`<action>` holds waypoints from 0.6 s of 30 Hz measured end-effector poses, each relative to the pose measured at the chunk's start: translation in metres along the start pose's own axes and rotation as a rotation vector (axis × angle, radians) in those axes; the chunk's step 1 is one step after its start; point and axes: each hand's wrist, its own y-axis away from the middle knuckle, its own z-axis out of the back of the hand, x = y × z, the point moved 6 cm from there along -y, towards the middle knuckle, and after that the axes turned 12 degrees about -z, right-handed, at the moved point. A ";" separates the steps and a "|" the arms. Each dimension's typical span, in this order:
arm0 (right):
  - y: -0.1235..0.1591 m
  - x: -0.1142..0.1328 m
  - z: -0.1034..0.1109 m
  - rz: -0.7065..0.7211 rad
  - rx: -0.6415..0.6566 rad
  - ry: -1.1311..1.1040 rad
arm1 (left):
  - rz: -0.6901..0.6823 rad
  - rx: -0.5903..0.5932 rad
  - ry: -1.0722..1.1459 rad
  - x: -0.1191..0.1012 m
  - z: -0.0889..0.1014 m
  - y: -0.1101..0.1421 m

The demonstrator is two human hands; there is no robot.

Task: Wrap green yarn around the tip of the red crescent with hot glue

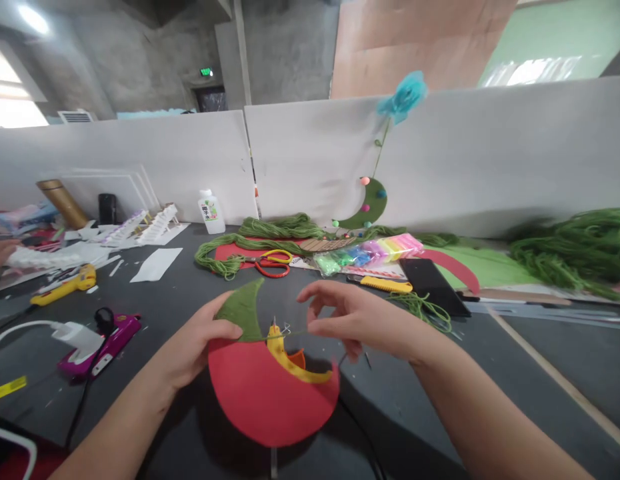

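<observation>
My left hand (197, 343) grips a red crescent-shaped piece (273, 400) by its upper left horn, thumb in front. Green yarn (244, 310) wraps closely around that horn; the rest is bare red. From the wrapped edge a green strand runs right to my right hand (353, 317), whose thumb and forefinger are pinched on it. Behind the crescent's inner curve a yellow glue gun (277, 341) with an orange trigger shows, partly hidden by the crescent.
Scissors (273, 263), a yellow utility knife (385, 285), a pack of coloured clay (367, 253) and green yarn hanks (580, 250) lie ahead. A decorated green crescent (373, 207) leans on the white partition. At left are a purple power strip (100, 347), another glue gun (65, 285) and another person's hand (1, 257).
</observation>
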 end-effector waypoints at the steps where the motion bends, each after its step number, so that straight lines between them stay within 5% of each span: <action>1: 0.000 -0.001 0.008 -0.005 -0.052 0.082 | 0.021 0.027 0.025 -0.001 0.002 0.000; 5: -0.006 0.002 0.029 0.131 -0.301 0.293 | 0.029 0.100 0.107 -0.003 0.000 0.000; 9: 0.003 0.020 0.017 0.304 -0.506 0.304 | -0.015 0.069 0.123 -0.005 -0.006 0.003; 11: 0.009 0.030 -0.005 0.344 -0.398 0.276 | -0.021 0.039 0.139 -0.005 -0.009 0.004; 14: 0.010 0.031 -0.038 0.268 -0.053 0.084 | -0.025 0.027 0.234 -0.005 -0.013 0.006; 16: 0.006 0.030 -0.039 0.263 -0.029 -0.062 | -0.002 0.047 0.312 -0.005 -0.016 0.008; 18: -0.003 0.025 -0.027 0.282 -0.142 -0.193 | 0.023 0.041 0.380 -0.004 -0.017 0.009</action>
